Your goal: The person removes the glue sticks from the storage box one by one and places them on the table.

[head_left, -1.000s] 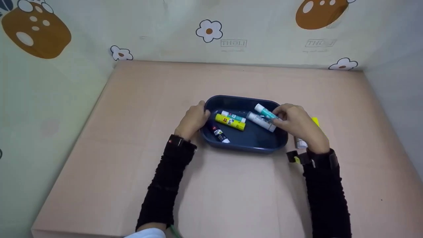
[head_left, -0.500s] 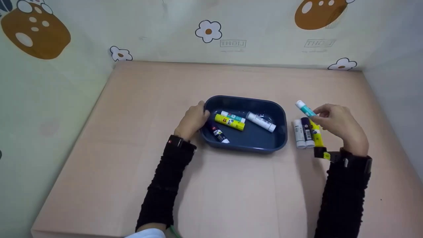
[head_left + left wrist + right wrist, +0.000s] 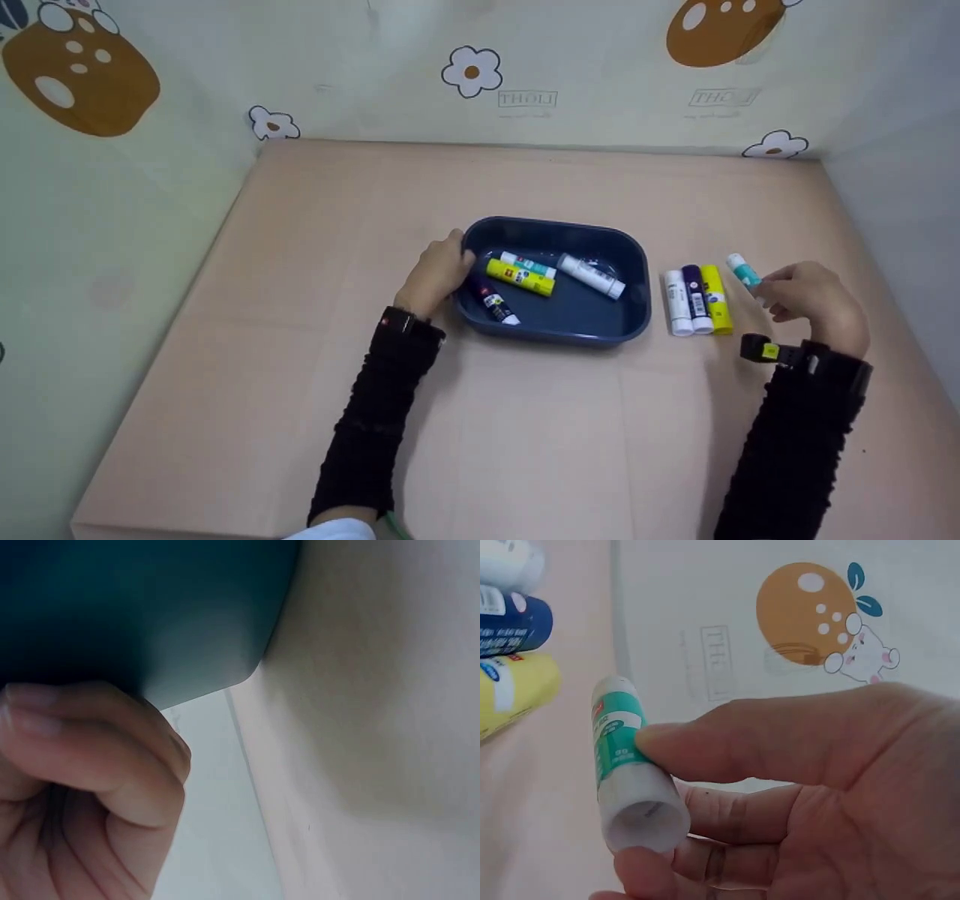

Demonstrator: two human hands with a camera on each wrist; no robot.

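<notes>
My left hand (image 3: 431,276) grips the left rim of a dark blue plastic tray (image 3: 581,319); in the left wrist view its curled fingers (image 3: 97,735) lie against the tray's outer wall. Inside lie a yellow glue stick (image 3: 520,277), a teal-and-white one (image 3: 536,267), a dark purple one (image 3: 496,304) and a white one (image 3: 591,276). To the right, my right hand (image 3: 817,300) pinches a teal-and-white glue stick (image 3: 619,727) between thumb and fingers, tilted above the table. Its open-looking hollow white end faces the right wrist camera.
Between tray and right hand, three glue sticks lie side by side on the table (image 3: 525,435): white (image 3: 678,304), dark blue (image 3: 697,300) and yellow (image 3: 716,300). A patterned wall covering (image 3: 375,82) rises behind the table's far edge.
My right hand has lifted the teal-and-white glue stick out of the tray and carried it right, past the row of three, and lower. My left hand has stayed on the tray rim.
</notes>
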